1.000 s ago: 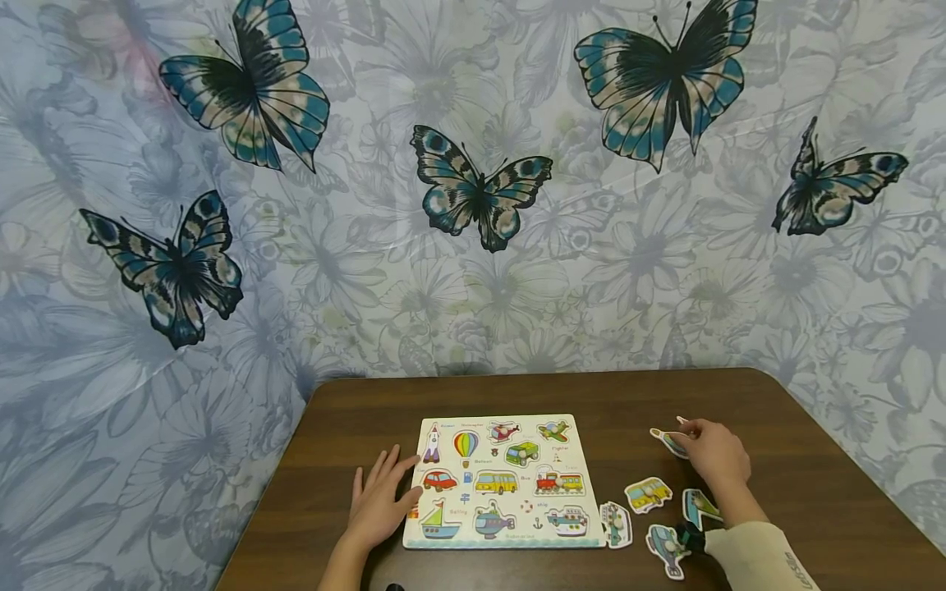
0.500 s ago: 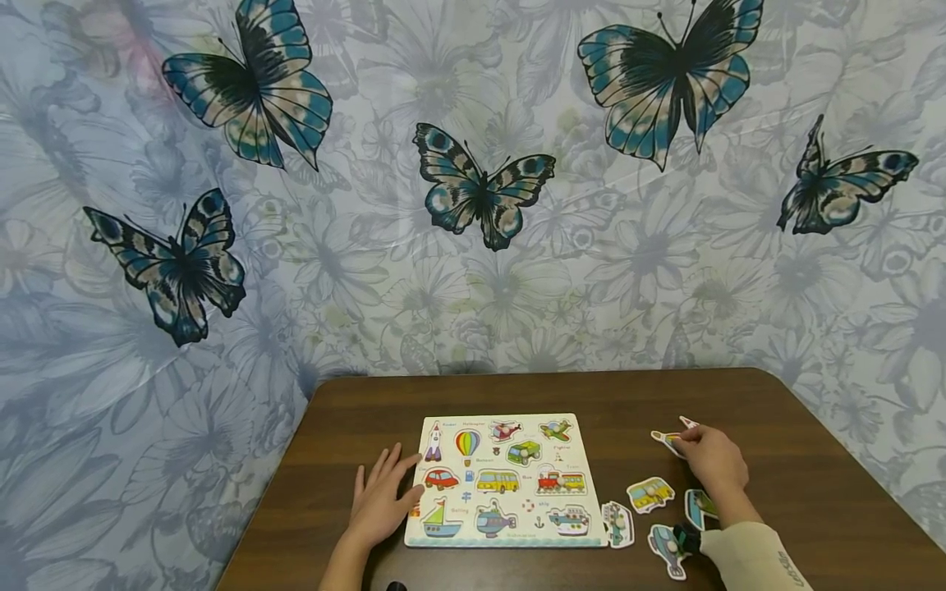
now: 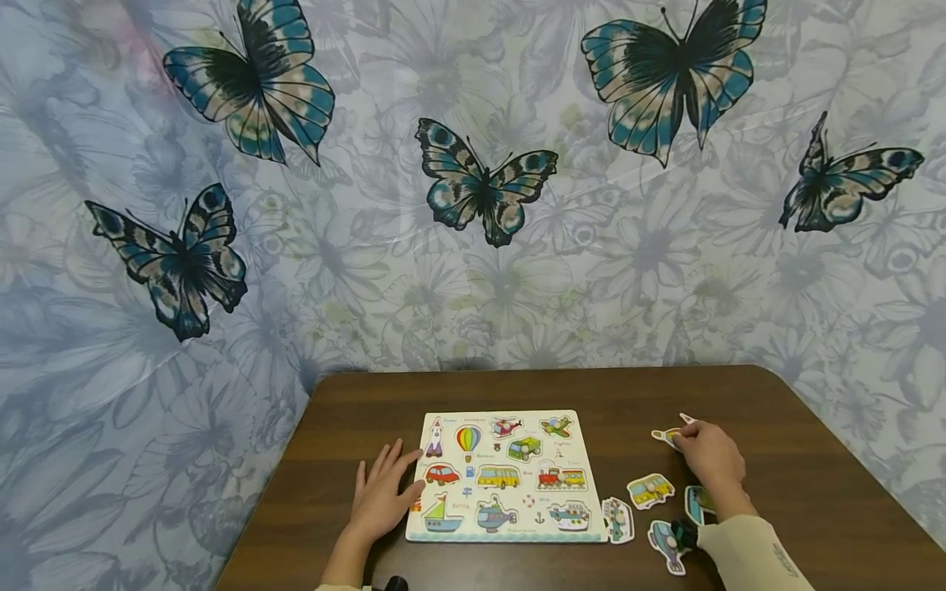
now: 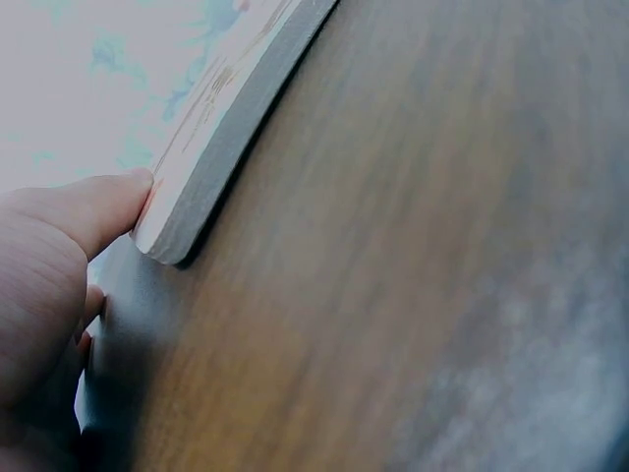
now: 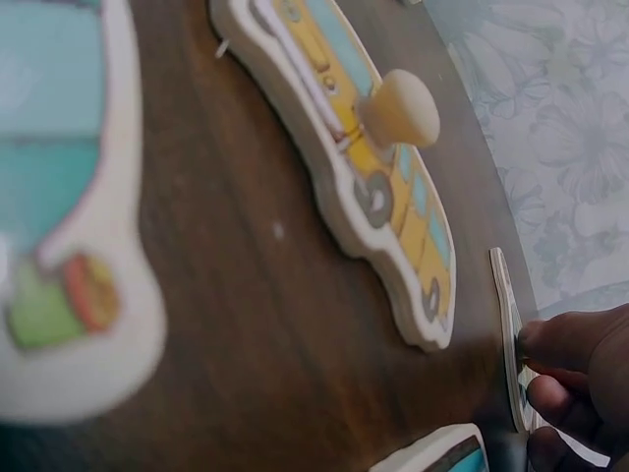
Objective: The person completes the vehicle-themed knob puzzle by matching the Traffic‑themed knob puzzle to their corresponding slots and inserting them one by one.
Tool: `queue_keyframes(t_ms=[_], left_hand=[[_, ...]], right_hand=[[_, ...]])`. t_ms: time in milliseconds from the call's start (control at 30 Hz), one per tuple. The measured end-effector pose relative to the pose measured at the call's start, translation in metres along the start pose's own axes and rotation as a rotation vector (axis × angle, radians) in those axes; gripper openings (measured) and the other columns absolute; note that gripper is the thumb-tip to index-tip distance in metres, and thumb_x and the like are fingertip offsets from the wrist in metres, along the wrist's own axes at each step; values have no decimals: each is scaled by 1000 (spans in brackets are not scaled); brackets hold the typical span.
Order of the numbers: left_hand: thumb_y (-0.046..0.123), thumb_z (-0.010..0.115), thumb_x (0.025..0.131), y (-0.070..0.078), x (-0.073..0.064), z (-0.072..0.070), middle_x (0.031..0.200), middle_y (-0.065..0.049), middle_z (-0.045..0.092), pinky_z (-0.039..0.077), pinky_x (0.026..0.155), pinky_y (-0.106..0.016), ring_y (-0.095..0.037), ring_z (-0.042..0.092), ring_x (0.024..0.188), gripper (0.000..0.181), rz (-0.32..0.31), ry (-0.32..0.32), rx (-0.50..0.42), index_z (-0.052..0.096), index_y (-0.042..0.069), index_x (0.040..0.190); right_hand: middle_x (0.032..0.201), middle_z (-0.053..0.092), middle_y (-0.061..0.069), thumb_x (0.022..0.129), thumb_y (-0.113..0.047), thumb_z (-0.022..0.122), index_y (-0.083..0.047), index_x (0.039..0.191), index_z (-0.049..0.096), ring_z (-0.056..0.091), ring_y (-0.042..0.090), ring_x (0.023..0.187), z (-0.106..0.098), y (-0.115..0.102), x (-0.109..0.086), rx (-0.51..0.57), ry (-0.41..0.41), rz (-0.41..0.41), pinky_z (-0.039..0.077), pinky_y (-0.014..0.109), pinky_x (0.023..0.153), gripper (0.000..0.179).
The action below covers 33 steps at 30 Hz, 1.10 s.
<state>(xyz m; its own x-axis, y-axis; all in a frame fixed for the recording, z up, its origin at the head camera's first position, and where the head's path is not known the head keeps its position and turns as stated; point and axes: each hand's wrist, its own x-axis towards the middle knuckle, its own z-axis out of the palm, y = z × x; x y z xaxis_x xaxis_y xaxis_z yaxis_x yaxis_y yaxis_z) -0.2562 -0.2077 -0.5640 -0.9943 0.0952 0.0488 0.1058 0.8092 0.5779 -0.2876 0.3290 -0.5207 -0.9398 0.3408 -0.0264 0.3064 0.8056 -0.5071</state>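
Observation:
My left hand (image 3: 383, 492) rests at the left edge of a wooden puzzle board (image 3: 517, 519) printed with vehicles. Its fingers are spread, and in the left wrist view the thumb (image 4: 108, 206) touches the board's edge. To the right of the board, my right hand (image 3: 711, 460) pinches a white-edged puzzle piece (image 3: 664, 437) that is mostly hidden under the fingers. The right wrist view shows that piece (image 5: 508, 334) edge-on, with thumb and fingertips closed at its face. Nearer to me lies a yellow bus piece (image 3: 650, 491) with a round wooden knob (image 5: 405, 108).
A white-edged piece (image 3: 617, 520) lies against the board's right side. Close to the right wrist are a bluish piece (image 3: 667, 543) and a partly covered green-blue piece (image 3: 695, 502). The brown table (image 3: 355, 402) ends at a butterfly-print backdrop (image 3: 480, 312).
My right hand has shifted slightly left, still at the same piece. The left hand stays at the board's edge. The head view has tilted a little.

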Motion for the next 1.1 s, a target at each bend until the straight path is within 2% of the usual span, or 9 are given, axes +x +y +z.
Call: queue_keyframes(t_ms=[467,667,867,967,1100], left_hand=[[41,65,96,-1,0,0,166,-11,27,-4,119,-69,-38,18,155,53,0,-2,-6,52,28,145],[41,65,95,1,0,0,165,-11,28,-5,119,-69,-38,18,154,53,4,4,-15,53,28,145],[42,65,95,1,-2,-1,165,-13,28,-3,118,-71,-40,19,154,53,7,0,-18,53,28,145],[43,65,95,0,-2,-1,165,-13,29,-3,118,-71,-40,20,154,53,11,6,-16,53,28,144],[43,64,95,-1,-2,0,165,-12,28,-3,118,-70,-39,18,154,53,8,-3,-15,53,29,145]], right_hand=[[117,66,28,95,-28,60,-3,113,69,65,41,91,-1,-7,0,8,-42,-37,48,48,64,32],[113,68,27,92,-26,63,-4,110,72,65,38,87,1,-19,-5,21,38,-124,48,43,59,30],[114,66,30,86,-23,70,-5,104,77,64,48,95,8,-35,-6,54,138,-170,49,49,64,26],[115,67,30,87,-24,71,-6,104,77,64,47,96,12,-45,-7,86,139,-188,51,50,67,27],[115,69,27,90,-26,69,-7,108,76,65,43,97,19,-58,-12,133,85,-195,52,49,68,27]])
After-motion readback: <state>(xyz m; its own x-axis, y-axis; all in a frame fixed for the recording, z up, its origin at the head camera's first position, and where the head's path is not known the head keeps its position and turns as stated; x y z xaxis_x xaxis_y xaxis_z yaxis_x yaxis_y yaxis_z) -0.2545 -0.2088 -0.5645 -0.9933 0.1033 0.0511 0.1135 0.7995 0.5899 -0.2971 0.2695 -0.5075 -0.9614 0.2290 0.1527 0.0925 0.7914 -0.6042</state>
